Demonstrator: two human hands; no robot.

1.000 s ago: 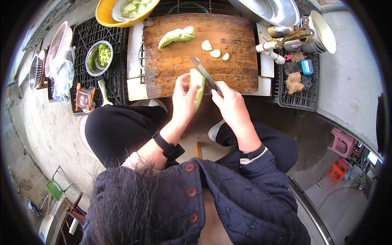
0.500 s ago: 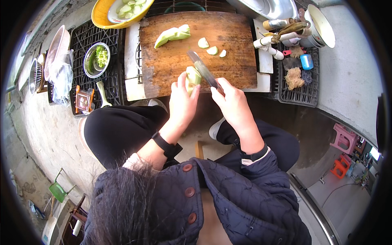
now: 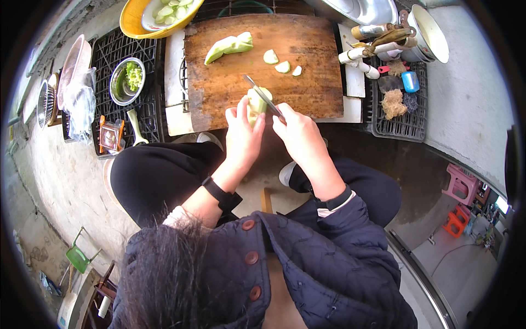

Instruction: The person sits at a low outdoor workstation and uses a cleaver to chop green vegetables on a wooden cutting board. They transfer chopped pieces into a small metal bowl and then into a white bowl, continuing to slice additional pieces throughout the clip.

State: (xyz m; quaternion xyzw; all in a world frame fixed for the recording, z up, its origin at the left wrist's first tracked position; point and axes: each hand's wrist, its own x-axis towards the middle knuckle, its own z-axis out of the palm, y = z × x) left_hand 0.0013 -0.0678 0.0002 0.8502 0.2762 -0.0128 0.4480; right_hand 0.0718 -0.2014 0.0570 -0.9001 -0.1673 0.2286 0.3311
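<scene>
My left hand [image 3: 243, 131] grips a pale green piece of peeled gourd [image 3: 255, 104] at the near edge of a worn wooden cutting board [image 3: 312, 46]. In my right hand [image 3: 299, 131] is a knife [image 3: 264, 97], its blade slanting up and left across the gourd piece. Whether the blade has entered the flesh I cannot tell. Farther back on the board lies a longer peeled gourd piece [image 3: 229, 47]. To its right are a few cut pieces [image 3: 282, 67] in a slanting row.
A yellow basin [image 3: 129, 22] holding a bowl of slices stands back left. A steel bowl [image 3: 116, 88] with green scraps and a peeler [image 3: 137, 129] rest on a black crate at left. Knife handles [image 3: 372, 31] and a crate with scrubbers [image 3: 393, 104] are at right.
My right hand has shifted slightly left, bringing the knife from beside the gourd piece to across it. My left hand keeps its hold.
</scene>
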